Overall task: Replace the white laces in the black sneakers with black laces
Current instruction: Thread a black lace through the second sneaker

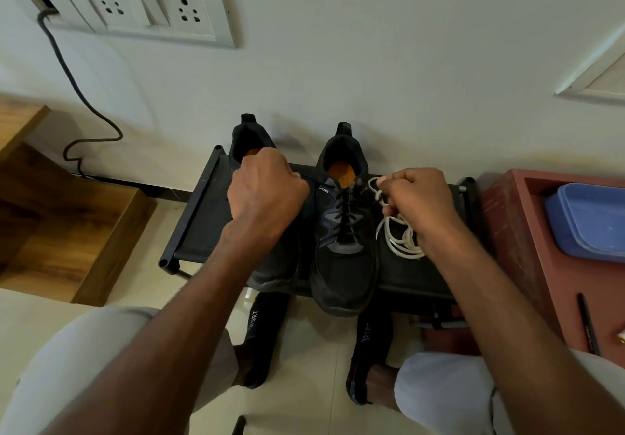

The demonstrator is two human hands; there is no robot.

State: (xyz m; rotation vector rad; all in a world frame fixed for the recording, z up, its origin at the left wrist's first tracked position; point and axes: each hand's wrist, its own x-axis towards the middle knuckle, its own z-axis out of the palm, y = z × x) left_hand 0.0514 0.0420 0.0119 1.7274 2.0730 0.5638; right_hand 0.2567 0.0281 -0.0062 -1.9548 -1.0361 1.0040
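a pale wall (372, 62) carries a white socket panel (148, 5), from which a dark cable (84, 96) trails down. glossy cream floor tiles (304, 384) lie below. a wooden cabinet (67, 231) stands left, a reddish unit (521, 248) with a blue tray (588, 221) right.

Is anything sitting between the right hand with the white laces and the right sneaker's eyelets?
Nothing visible does. The right hand grips the bundled white laces just beside the right sneaker, which is already threaded with black laces. The left hand covers the left sneaker, so its eyelets are hidden.
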